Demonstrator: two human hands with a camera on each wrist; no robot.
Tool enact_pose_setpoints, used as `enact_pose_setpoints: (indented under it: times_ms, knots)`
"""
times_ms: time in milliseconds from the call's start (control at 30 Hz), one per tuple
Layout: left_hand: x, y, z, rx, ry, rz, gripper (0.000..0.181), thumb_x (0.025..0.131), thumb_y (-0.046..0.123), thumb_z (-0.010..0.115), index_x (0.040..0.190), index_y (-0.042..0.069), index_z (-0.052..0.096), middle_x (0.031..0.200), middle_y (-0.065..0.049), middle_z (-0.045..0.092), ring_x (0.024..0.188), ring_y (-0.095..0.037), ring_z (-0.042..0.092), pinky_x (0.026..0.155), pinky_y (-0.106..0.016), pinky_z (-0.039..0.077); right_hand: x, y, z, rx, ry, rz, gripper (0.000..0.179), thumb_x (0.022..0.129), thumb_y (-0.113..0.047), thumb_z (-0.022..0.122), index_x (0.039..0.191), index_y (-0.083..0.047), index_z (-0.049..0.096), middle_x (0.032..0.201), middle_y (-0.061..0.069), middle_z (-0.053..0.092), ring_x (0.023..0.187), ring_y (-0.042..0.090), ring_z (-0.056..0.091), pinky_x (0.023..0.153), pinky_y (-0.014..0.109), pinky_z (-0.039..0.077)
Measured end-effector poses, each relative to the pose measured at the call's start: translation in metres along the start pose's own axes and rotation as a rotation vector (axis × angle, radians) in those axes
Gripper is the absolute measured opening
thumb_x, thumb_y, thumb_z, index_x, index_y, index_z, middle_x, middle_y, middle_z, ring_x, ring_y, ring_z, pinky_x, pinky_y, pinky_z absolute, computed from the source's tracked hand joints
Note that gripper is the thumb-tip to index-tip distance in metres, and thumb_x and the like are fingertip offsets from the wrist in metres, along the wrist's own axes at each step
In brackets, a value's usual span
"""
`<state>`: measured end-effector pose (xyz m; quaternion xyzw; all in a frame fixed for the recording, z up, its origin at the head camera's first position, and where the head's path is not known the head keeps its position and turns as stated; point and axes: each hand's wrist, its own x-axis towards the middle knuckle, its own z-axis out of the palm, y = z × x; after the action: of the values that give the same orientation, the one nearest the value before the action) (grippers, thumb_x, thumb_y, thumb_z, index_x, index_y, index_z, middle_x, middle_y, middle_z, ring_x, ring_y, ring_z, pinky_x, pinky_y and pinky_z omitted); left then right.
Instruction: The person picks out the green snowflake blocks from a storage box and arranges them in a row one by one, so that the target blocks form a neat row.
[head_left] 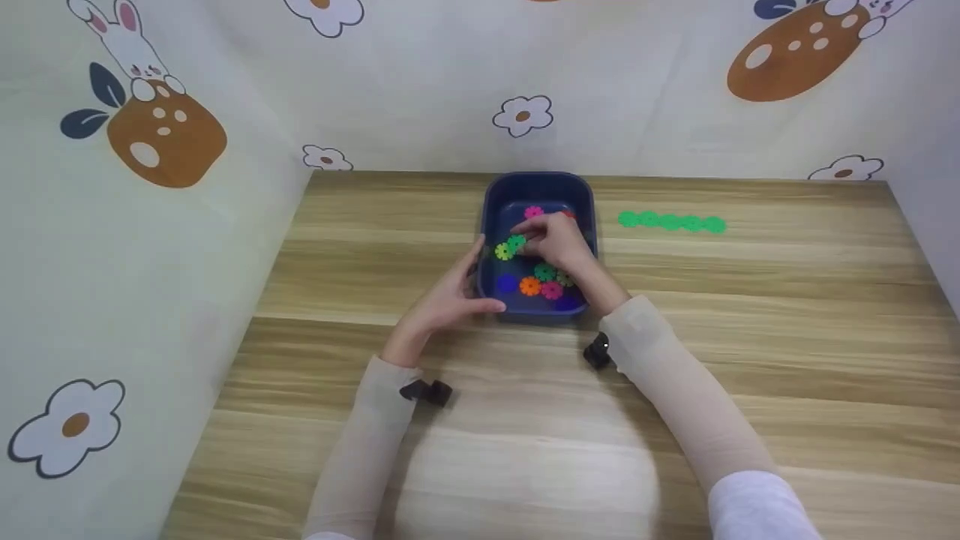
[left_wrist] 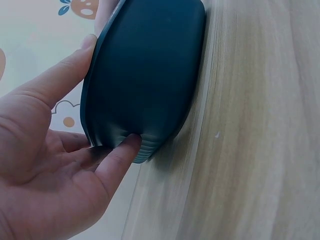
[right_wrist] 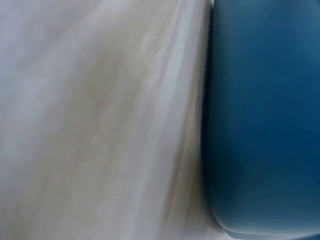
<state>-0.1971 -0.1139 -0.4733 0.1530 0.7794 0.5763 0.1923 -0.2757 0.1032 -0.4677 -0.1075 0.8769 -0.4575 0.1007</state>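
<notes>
A dark blue plastic tub (head_left: 536, 313) on the table holds several notched, flower-shaped plastic discs, among them an orange disc (head_left: 529, 286), a blue disc (head_left: 508, 283) and a pink disc (head_left: 533, 213). My left hand (head_left: 444, 300) grips the tub's near left corner. The left wrist view shows its thumb and fingers on the tub (left_wrist: 142, 70) at the rim and ridged side. Reaching inside, my right hand (head_left: 556, 240) pinches a green disc (head_left: 516, 243) at its fingertips. A yellow-green disc (head_left: 504, 251) touches or overlaps it; whether they are joined I cannot tell. The right hand is outside its own wrist view.
To the right of the tub lies a row of linked green discs (head_left: 671, 222) on the wood-grain table (head_left: 787, 315). A patterned cloth wall (head_left: 420, 97) rises behind the table and along its sides. Small black cameras sit on both wrists.
</notes>
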Motion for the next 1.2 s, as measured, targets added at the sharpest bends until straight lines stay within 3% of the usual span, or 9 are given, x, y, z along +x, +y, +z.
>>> enact_pose_setpoints:
  times_ms: [400, 733, 1033, 1200]
  knots:
    - [-0.001, -0.002, 0.001, -0.018, 0.002, -0.018, 0.11, 0.084, 0.011, 0.08, 0.162, 0.019, 0.002, 0.168, -0.017, 0.002, 0.142, -0.037, 0.043, 0.114, -0.043, 0.043, -0.001, -0.003, -0.006, 0.124, 0.077, 0.005, 0.026, 0.091, -0.006, 0.071, 0.116, -0.01, 0.075, 0.12, 0.012, 0.073, 0.097, 0.019, 0.07, 0.091, 0.036, 0.059]
    - [0.001, 0.0, 0.0, 0.036, 0.017, 0.013, 0.112, 0.082, 0.014, 0.082, 0.162, 0.018, 0.004, 0.169, -0.013, 0.004, 0.153, -0.033, 0.024, 0.12, -0.042, 0.035, -0.001, -0.01, -0.026, 0.203, 0.12, 0.023, 0.026, 0.093, -0.006, 0.068, 0.118, -0.008, 0.074, 0.119, 0.014, 0.073, 0.088, 0.011, 0.069, 0.083, 0.026, 0.06]
    - [0.003, -0.001, 0.001, 0.006, 0.0, 0.02, 0.112, 0.082, 0.009, 0.081, 0.162, 0.014, 0.003, 0.169, -0.015, 0.002, 0.153, -0.035, 0.023, 0.12, -0.043, 0.035, -0.003, -0.009, -0.053, 0.293, 0.165, 0.06, 0.027, 0.093, -0.004, 0.068, 0.12, -0.006, 0.073, 0.119, 0.017, 0.072, 0.084, 0.008, 0.071, 0.074, 0.018, 0.059]
    - [0.004, -0.001, 0.0, 0.001, -0.003, 0.032, 0.112, 0.081, 0.007, 0.081, 0.161, 0.012, 0.003, 0.169, -0.016, 0.001, 0.153, -0.035, 0.023, 0.12, -0.043, 0.034, -0.005, -0.005, -0.069, 0.345, 0.206, 0.068, 0.029, 0.093, -0.002, 0.067, 0.121, -0.003, 0.071, 0.118, 0.016, 0.072, 0.081, 0.003, 0.069, 0.077, 0.017, 0.059]
